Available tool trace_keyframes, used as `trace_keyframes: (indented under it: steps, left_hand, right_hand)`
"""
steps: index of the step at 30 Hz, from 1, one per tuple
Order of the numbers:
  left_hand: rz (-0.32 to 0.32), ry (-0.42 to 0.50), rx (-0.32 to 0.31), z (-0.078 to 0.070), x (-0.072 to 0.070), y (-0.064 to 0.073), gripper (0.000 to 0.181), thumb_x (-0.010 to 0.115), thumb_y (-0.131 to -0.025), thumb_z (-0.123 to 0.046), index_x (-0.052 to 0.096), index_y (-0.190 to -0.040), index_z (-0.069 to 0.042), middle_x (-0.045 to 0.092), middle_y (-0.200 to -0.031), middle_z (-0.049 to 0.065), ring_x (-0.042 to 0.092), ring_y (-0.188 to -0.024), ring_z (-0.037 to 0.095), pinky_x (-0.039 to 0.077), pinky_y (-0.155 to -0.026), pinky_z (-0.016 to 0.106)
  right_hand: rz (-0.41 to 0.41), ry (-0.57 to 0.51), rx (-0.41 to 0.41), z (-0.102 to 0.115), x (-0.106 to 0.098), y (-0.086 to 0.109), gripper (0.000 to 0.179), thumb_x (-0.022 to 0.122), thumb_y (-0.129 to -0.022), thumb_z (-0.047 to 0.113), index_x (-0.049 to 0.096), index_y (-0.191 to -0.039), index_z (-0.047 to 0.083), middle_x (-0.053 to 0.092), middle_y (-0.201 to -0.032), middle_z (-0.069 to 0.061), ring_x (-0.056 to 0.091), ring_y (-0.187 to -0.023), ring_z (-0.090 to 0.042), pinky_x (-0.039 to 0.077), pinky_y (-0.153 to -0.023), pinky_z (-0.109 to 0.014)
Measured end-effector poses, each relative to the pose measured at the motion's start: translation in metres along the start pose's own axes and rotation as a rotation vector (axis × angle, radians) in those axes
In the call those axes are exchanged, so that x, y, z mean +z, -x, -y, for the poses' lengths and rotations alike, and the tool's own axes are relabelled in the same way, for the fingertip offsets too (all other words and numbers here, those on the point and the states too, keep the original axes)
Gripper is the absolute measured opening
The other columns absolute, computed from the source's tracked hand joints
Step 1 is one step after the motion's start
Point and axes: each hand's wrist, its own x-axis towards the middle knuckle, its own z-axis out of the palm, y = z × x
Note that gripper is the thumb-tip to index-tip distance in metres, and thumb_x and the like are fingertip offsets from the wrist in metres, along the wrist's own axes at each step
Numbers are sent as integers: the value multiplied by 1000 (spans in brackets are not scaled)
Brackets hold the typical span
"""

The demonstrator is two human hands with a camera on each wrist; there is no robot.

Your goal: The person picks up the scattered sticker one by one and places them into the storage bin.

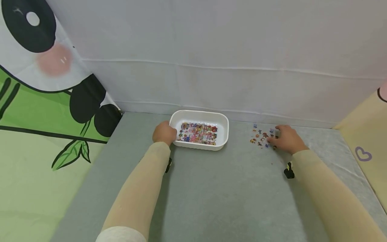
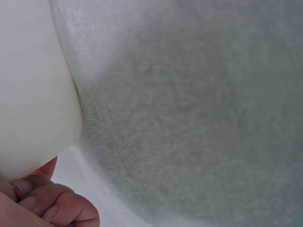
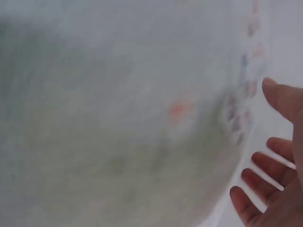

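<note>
A white plastic tub (image 1: 198,146) sits on the grey cloth with many small colourful cartoon-like pieces (image 1: 198,132) lying inside. My left hand (image 1: 164,133) grips the tub at its left end. In the left wrist view its curled fingers (image 2: 59,203) show beside the tub's white wall (image 2: 38,90). To the right, more small colourful pieces (image 1: 255,130) lie scattered on the cloth. Over their right side is my right hand (image 1: 287,139), hiding some of them. The right wrist view, blurred, shows its thumb and fingers (image 3: 267,168) apart with nothing visible between them.
Grey cloth (image 1: 217,188) covers the table, and a white cloth wall (image 1: 211,87) rises right behind the tub. A printed green and white panel (image 1: 60,111) stands at the left, a yellowish one (image 1: 366,137) at the right.
</note>
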Motion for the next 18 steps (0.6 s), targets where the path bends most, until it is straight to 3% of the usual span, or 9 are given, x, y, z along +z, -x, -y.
trace_keyframes:
  steps: [10, 18]
  left_hand:
    - [-2, -8, 0, -3, 1, 0, 39, 58, -96, -15, 65, -131, -2, 70, -116, 16, 64, -100, 32, 53, -88, 49]
    - [-27, -12, 19, 1, 1, -2, 36, 58, -94, -15, 67, -127, -3, 71, -112, 15, 64, -98, 32, 53, -85, 49]
  right_hand:
    - [47, -3, -5, -16, 7, 1, 104, 62, -93, 65, 26, -157, -9, 28, -158, -36, 24, -143, -56, 22, -111, -72]
    - [-19, 14, 21, -13, 10, 2, 83, 62, -101, 46, 34, -154, -11, 35, -153, -37, 31, -139, -57, 28, -110, -69]
